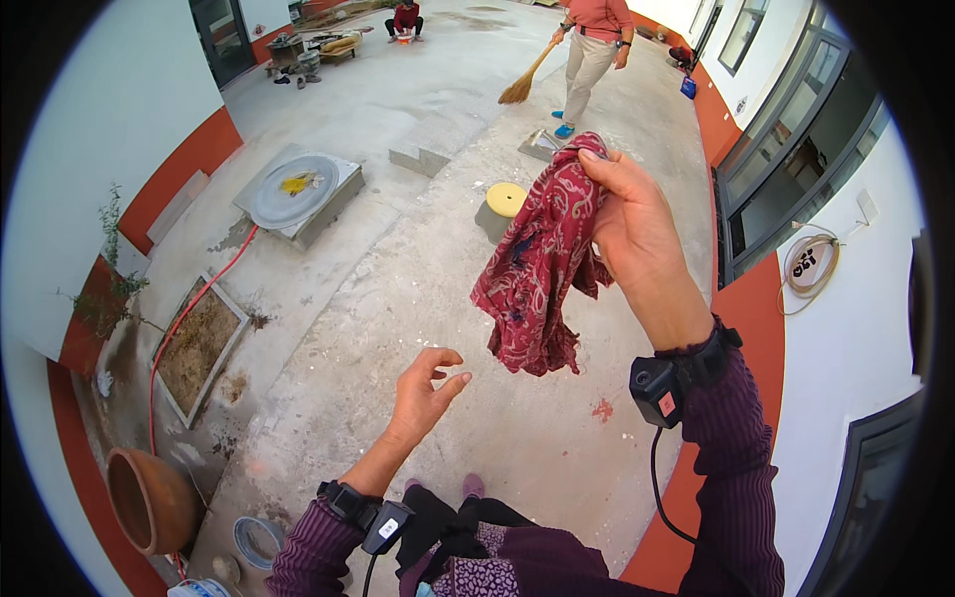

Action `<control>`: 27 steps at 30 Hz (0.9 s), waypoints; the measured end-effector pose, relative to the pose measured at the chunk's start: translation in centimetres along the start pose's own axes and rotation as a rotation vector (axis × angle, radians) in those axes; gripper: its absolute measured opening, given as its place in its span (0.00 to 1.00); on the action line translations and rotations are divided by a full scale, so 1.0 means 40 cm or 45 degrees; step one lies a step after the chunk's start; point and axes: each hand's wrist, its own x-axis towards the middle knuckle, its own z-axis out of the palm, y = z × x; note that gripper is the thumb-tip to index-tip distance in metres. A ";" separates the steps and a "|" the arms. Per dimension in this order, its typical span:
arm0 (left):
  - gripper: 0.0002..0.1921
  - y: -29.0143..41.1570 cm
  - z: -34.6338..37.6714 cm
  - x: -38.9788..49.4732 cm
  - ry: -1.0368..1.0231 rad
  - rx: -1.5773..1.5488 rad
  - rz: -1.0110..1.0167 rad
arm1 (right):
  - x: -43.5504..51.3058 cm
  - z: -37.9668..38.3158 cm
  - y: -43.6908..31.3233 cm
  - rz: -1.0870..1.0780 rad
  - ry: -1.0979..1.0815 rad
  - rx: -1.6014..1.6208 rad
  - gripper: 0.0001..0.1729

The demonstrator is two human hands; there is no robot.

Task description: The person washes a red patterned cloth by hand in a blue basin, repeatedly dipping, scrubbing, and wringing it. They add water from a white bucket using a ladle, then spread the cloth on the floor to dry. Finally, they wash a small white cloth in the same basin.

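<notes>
My right hand (630,205) is raised ahead of me and pinches the top of a dark red patterned cloth (541,276). The cloth hangs down in loose folds, and its lower edge looks ragged. Lower and to the left, my left hand (429,399) is held in the air with fingers curled and thumb apart, holding nothing. A gap separates it from the cloth. Behind the cloth, partly covered by it, a round stool with a yellow top (505,201) stands on the concrete ground (373,313).
A co-worker (597,52) holds a straw broom (526,83); another person (405,21) squats farther off. Left are a raised slab with a round lid (295,190), a red hose (201,295), a framed soil bed (200,347), a clay pot (153,500) and a bucket (257,541). A coiled cable (812,265) hangs right.
</notes>
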 end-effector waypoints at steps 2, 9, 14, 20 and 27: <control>0.24 0.012 0.043 0.011 -0.073 0.075 0.139 | 0.007 0.006 0.003 0.012 -0.041 0.057 0.05; 0.27 -0.050 0.064 0.180 0.355 0.072 0.157 | 0.074 0.059 0.034 -0.003 -0.119 0.036 0.06; 0.05 -0.117 -0.152 0.270 0.424 -0.076 0.176 | 0.272 0.005 0.063 -0.147 -0.023 -0.179 0.06; 0.06 0.011 -0.573 0.420 0.562 -0.044 0.272 | 0.469 -0.059 0.264 0.062 0.228 -0.312 0.07; 0.06 0.073 -0.761 0.657 0.382 0.680 0.090 | 0.663 -0.069 0.412 0.326 0.250 -0.633 0.09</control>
